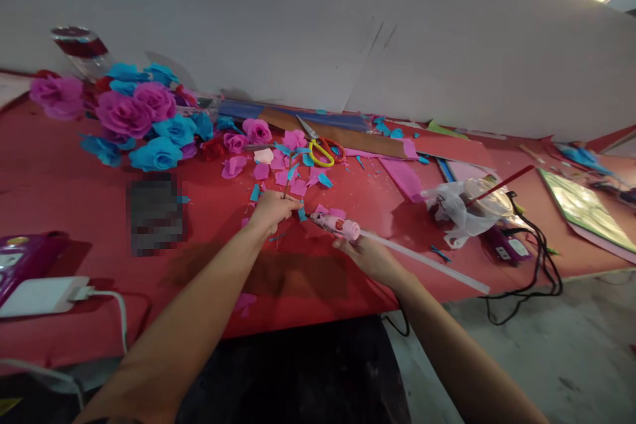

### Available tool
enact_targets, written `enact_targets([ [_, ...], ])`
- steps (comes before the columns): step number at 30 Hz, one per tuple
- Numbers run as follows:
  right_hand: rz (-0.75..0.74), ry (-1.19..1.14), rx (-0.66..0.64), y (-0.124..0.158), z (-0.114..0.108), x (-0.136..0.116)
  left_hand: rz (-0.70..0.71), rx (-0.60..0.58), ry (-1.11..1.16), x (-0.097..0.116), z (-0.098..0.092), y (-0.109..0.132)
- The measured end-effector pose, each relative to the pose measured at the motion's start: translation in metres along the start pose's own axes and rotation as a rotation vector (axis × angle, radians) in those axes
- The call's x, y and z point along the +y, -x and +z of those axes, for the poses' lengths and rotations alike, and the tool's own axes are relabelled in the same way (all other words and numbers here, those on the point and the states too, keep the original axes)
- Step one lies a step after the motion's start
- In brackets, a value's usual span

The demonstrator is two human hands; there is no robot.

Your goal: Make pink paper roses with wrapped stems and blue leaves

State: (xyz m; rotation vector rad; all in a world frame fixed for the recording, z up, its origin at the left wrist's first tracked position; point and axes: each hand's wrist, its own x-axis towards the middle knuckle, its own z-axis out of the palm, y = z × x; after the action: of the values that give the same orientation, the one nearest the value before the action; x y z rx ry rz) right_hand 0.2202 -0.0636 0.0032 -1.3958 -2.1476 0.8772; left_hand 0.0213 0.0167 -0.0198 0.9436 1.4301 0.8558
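My left hand (pixel 271 212) is closed in a pinch around a thin stem (pixel 287 184) that points up and away, with blue paper bits at its top. At its fingertips is a small blue paper piece (pixel 302 213); how it is held is unclear. My right hand (pixel 373 257) is wrapped around a pink hot glue gun (pixel 338 225), its nozzle pointing left at that piece. A long whitish glue stick (pixel 430 264) sticks out of the gun's back end. Pink paper petals (pixel 298 187) lie scattered just beyond both hands.
Paper roses (pixel 124 114) are heaped at the back left, near a glass jar (pixel 82 50). Yellow and red-handled scissors (pixel 322 154) lie behind the petals. A plastic bag with a cup (pixel 462 209), black cables (pixel 544 258) and a purple power strip (pixel 509 246) are right; a white charger (pixel 44 296) is left.
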Motion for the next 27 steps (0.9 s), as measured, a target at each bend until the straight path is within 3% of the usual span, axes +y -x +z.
enact_targets([
  [8,-0.04,-0.004,-0.032,-0.011,0.001,-0.002,0.011,0.013,-0.036,-0.001,0.0,-0.002],
  [16,0.016,0.11,-0.056,0.005,-0.01,0.0,0.0,0.014,0.051,-0.001,0.001,-0.004],
  [23,0.189,0.496,0.157,0.004,-0.045,0.032,0.04,-0.016,0.32,0.021,-0.026,0.0],
  [27,0.313,0.811,0.125,-0.012,-0.056,0.044,0.094,-0.053,0.376,0.035,-0.046,0.01],
])
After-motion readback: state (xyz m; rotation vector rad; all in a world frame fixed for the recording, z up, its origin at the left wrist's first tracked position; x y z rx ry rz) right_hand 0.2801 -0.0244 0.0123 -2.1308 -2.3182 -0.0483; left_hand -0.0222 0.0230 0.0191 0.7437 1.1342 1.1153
